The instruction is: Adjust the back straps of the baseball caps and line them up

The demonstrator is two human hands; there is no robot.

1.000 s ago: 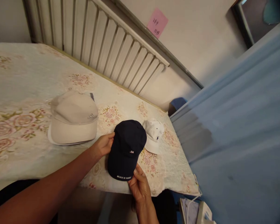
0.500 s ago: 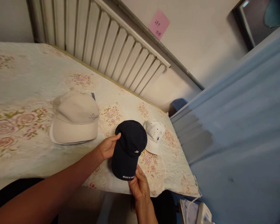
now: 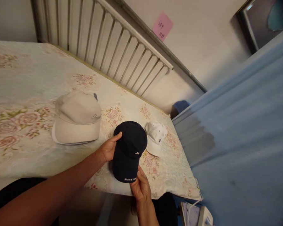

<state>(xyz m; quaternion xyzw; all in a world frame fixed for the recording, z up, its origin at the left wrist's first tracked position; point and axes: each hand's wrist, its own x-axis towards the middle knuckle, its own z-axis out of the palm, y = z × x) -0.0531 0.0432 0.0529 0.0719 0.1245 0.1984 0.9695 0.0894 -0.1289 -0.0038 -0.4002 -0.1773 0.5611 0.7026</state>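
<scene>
Gripped a dark navy cap (image 3: 129,150) from two sides, with both hands closed on its edges. Pinched the crown's left side with the left grip (image 3: 110,147), thumb laid on top, other fingers mostly hidden behind the cloth. Clasped the brim's lower right edge with the right grip (image 3: 141,185), thumb along the rim, fingers curled partly underneath. Held the navy cap crown up, brim toward the body, over the near edge of a floral-covered bed (image 3: 33,163). Showed, along the brim's edge, small white lettering beginning "BELIEVE IN", and a little pale emblem at the crown's front. Saw on the bed, apart to the left, a beige cap (image 3: 77,119); just beside the navy cap, to the right, a white cap (image 3: 157,135) with a small dark emblem. Noted farther off a slatted railing (image 3: 110,44), a pink note (image 3: 162,26) above it, and a blue curtain (image 3: 238,135) on the right.
</scene>
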